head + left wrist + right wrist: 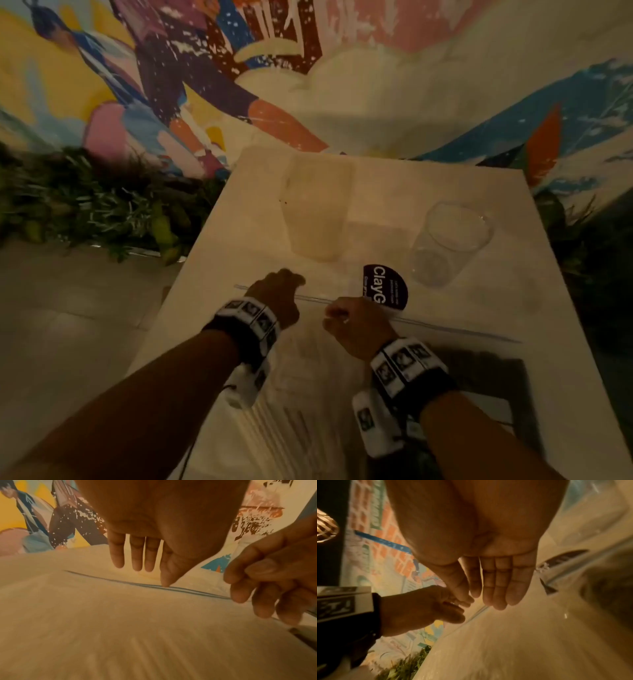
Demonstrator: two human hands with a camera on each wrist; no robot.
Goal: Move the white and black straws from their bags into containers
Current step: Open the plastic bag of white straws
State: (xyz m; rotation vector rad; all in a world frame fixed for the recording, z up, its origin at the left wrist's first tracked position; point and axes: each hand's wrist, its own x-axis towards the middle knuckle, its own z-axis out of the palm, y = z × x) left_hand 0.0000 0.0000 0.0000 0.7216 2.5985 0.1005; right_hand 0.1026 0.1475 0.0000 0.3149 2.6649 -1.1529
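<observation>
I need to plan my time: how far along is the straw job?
Nothing looks done: both clear containers appear empty. In hand: left hand and right hand are at the zip edge of the white-straw bag, seemingly opening it. Left: moving the white straws, then the black ones.

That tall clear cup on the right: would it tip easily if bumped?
Probably. The clear cup looks empty and thin-walled, so likely light. It stands tall on a narrower base, so a bump near its rim might topple it; once down, it would likely roll on the table.
</observation>
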